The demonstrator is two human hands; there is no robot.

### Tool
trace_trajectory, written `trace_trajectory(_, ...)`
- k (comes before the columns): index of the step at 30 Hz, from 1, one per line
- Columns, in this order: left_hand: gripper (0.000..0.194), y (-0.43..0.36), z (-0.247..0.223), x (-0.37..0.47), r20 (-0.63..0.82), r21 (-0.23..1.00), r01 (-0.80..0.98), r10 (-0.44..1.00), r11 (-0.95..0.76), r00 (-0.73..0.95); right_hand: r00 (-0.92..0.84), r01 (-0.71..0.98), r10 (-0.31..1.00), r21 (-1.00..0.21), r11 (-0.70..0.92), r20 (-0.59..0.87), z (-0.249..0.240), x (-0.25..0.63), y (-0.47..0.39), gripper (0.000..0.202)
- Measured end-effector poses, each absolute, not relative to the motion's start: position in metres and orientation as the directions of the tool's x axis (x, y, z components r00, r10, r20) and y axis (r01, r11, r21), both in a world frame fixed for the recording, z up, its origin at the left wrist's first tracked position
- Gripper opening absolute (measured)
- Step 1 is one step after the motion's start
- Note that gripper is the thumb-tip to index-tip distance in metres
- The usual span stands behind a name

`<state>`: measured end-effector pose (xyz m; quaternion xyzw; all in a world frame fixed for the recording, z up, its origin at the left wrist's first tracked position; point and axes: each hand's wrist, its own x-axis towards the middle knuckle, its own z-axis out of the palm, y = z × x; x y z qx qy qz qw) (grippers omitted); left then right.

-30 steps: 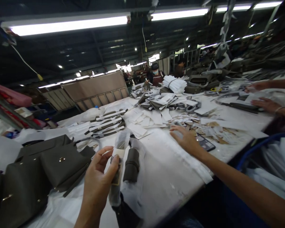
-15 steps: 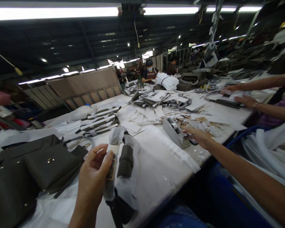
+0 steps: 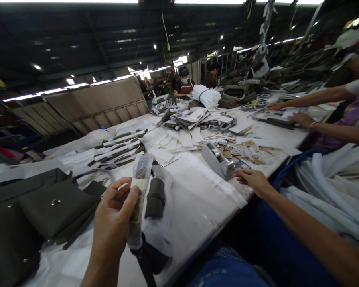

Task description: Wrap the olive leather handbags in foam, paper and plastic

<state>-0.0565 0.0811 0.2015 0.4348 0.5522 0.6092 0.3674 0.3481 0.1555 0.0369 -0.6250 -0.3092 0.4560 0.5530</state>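
My left hand (image 3: pixel 116 211) pinches a plastic-wrapped strap (image 3: pixel 137 215) with a pale card near its top. Just right of it lies a dark rolled piece (image 3: pixel 154 198) in clear wrapping. My right hand (image 3: pixel 251 180) is at the cutting end of a grey tape dispenser (image 3: pixel 217 160), its fingers drawn together; whether a piece of tape is between them is too small to tell. White foam sheeting (image 3: pixel 209 179) lies on the table between the hands.
Dark bags (image 3: pixel 56 203) fill the left side, with wrapped straps (image 3: pixel 122 149) behind them. White cards (image 3: pixel 170 143) and brown scraps (image 3: pixel 251 150) lie beyond the dispenser. A blue bin at the right holds white foam tubes (image 3: pixel 323 179). A co-worker's hands (image 3: pixel 300 118) work at the right.
My right hand has drawn slightly back from the dispenser's end towards me, its fingers now closer together. The left hand keeps its hold on the strap. The whole view has shifted a little.
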Motion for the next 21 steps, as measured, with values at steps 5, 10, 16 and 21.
trace_trajectory(5, 0.052, 0.08, 0.207, -0.051, 0.124, 0.992, 0.016, 0.921, -0.127, -0.369, 0.421, -0.089, 0.882, -0.978, -0.191, -0.21, 0.028, 0.35, 0.157, 0.027)
trace_trajectory(10, 0.052, 0.083, 0.204, -0.054, 0.114, 0.992, -0.006, 0.935, -0.123, -0.336, 0.355, 0.029, 0.933, -0.997, -0.078, -0.063, 0.053, 0.325, 0.141, 0.04)
trace_trajectory(16, 0.045, 0.088, 0.192, -0.054, 0.164, 0.986, 0.058, 0.957, -0.154, -0.24, -0.051, 0.175, 0.961, -0.944, 0.278, 0.273, 0.138, 0.244, 0.116, 0.032)
trace_trajectory(21, 0.031, 0.088, 0.193, -0.046, 0.299, 0.931, 0.279, 0.929, -0.235, -0.219, -0.37, 0.028, 0.847, -0.907, 0.42, 0.381, 0.191, 0.178, 0.108, 0.026)
